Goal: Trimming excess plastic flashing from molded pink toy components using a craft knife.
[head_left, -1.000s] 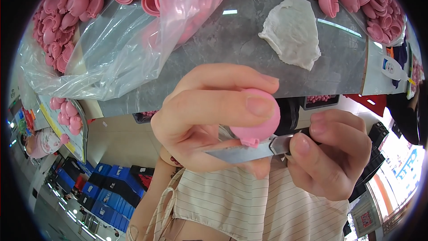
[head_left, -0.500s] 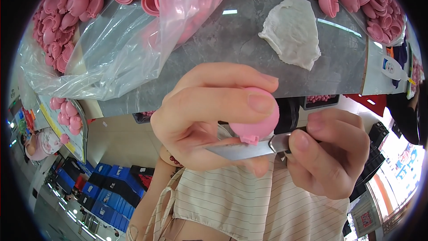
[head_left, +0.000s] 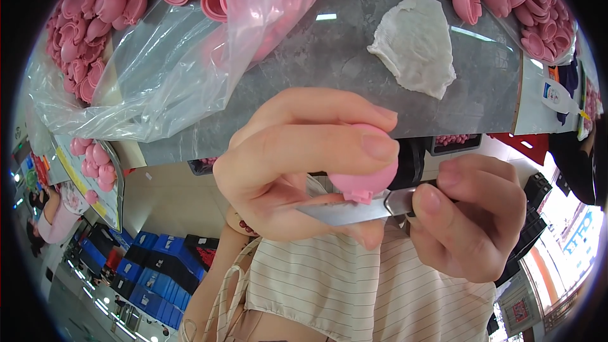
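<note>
Got a round pink piece [head_left: 364,180] pinched snugly in my left grip [head_left: 297,155], held up near the front edge of the bench [head_left: 316,82]. My right grip [head_left: 475,221] is narrow, closed on a small knife [head_left: 354,214], blade right by the piece's little tab, can't tell if it's actually touching. White cloth [head_left: 418,44] lies farther back, clear plastic bag [head_left: 183,69] off left.
</note>
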A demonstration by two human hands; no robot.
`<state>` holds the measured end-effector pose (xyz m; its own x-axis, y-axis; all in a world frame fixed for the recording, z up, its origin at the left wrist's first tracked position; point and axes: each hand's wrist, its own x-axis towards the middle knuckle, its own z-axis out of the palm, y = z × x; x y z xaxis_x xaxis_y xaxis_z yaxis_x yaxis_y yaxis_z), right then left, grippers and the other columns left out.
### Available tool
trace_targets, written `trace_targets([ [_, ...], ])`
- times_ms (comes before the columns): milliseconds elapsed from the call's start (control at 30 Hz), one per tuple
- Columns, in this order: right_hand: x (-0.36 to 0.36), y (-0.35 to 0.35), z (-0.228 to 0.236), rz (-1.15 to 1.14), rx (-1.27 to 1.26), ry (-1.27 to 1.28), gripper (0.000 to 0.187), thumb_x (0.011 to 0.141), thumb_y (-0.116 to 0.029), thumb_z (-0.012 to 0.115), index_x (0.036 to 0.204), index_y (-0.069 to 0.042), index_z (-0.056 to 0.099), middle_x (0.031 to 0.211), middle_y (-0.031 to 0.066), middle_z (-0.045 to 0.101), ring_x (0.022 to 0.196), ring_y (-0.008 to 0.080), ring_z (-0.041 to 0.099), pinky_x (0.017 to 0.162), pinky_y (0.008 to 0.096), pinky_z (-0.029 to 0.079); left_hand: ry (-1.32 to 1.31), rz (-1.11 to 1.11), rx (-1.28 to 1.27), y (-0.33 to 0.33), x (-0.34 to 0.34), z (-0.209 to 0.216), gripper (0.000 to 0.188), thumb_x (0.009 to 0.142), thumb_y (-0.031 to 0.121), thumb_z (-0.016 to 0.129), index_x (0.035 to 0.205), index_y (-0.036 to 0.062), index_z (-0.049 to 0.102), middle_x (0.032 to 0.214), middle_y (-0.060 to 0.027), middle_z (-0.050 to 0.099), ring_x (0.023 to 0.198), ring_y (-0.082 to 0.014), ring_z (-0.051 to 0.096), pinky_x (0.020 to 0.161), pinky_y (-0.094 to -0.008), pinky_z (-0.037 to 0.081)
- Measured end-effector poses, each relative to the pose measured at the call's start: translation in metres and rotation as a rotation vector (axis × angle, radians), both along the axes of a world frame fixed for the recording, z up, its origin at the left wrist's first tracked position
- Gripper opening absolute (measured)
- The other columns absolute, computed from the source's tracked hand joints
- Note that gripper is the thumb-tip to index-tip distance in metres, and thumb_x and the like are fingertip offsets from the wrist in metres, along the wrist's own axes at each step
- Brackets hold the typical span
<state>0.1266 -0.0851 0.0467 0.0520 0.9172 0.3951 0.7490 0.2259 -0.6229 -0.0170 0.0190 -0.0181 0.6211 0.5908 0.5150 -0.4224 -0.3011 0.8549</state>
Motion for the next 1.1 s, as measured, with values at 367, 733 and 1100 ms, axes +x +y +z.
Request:
trace_targets([
  [367,-0.0003,0.0017,-0.0018,-0.01,0.029,0.021,0.036,0.054,0.004,0.063,0.089,-0.005,0.061,0.08,0.0124,0.047,0.063,0.0223,0.051,0.046,0.0219,0.041,-0.002,0.004,0.017,0.0019,0.0014,0.0003,0.064,0.063,0.042,0.068,0.108,0.0052,0.043,0.1,-0.0273,0.048,0.065,-0.0133,0.05,0.053,-0.0171,0.039],
  [733,0.0011,0.0034,-0.0098,0.0,0.163,-0.083,0.034,0.056,0.004,0.063,0.089,-0.005,0.06,0.081,0.0118,0.047,0.063,0.0219,0.051,0.046,0.0221,0.04,-0.035,-0.006,0.043,0.0026,0.0007,-0.0048,0.065,0.064,0.042,0.068,0.11,0.0039,0.041,0.1,-0.0283,0.047,0.063,-0.0127,0.048,0.052,-0.0171,0.038],
  [1100,0.0017,0.0014,-0.0076,0.011,0.094,-0.014,0.034,0.057,0.005,0.061,0.089,-0.005,0.061,0.083,0.0115,0.047,0.066,0.0226,0.051,0.049,0.0234,0.043,-0.052,-0.021,0.055,0.0066,-0.0005,-0.0064,0.066,0.064,0.041,0.068,0.111,0.003,0.041,0.1,-0.0289,0.047,0.063,-0.0125,0.048,0.051,-0.017,0.038],
])
